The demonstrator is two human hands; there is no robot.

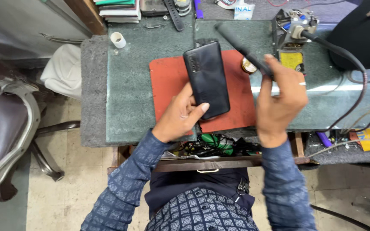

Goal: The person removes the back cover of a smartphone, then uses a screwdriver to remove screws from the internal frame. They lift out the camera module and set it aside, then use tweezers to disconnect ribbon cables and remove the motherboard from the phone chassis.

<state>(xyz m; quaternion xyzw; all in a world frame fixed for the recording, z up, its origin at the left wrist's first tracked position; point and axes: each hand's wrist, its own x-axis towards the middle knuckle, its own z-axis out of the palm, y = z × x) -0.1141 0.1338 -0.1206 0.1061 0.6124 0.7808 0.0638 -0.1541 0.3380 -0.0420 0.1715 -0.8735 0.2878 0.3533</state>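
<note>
A black smartphone point(207, 78) lies back side up on an orange-red mat point(240, 92) on the green bench top. My left hand point(180, 116) grips the phone's near end, thumb on its lower edge. My right hand point(279, 100) holds a long black tool handle point(241, 48), a hot-air or soldering wand, which slants up and to the left above the mat. A thick black hose point(343, 53) runs from the tool's stand to the right. A small round tin point(249, 66) sits at the mat's right edge, partly hidden by the wand.
A tool stand with a yellow pad point(291, 38) is at the back right. A white cap point(117, 40) sits at the back left. An open drawer with green and black cables point(215, 144) is below the bench edge. A chair point(9, 128) stands left. Books point(118, 10) lie at the back.
</note>
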